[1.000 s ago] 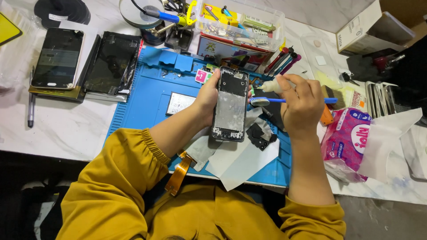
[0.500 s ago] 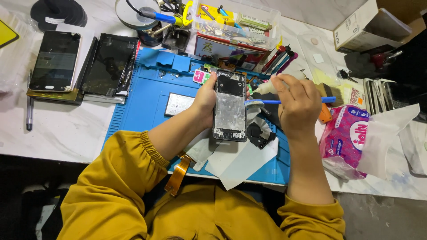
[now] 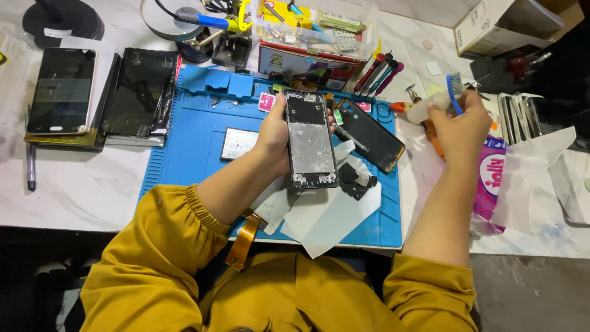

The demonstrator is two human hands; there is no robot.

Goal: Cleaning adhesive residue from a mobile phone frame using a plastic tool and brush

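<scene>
Over the blue mat [image 3: 184, 166], the left hand [image 3: 273, 138] cradles an opened phone [image 3: 310, 140] face-up from beneath, grip wrapped round its edges (likely to steady it), while farther right the raised right hand [image 3: 458, 126] pinches a blue brush [image 3: 455, 89] and small bottle [image 3: 427, 109] above the surface [image 3: 86, 184].

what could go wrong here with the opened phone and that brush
The left hand holds the opened black phone frame by its edges above the blue silicone work mat; a slip might drop it onto the black back cover lying beneath. The right hand grips a blue toothbrush together with a small white squeeze bottle, so liquid might spill.
</scene>
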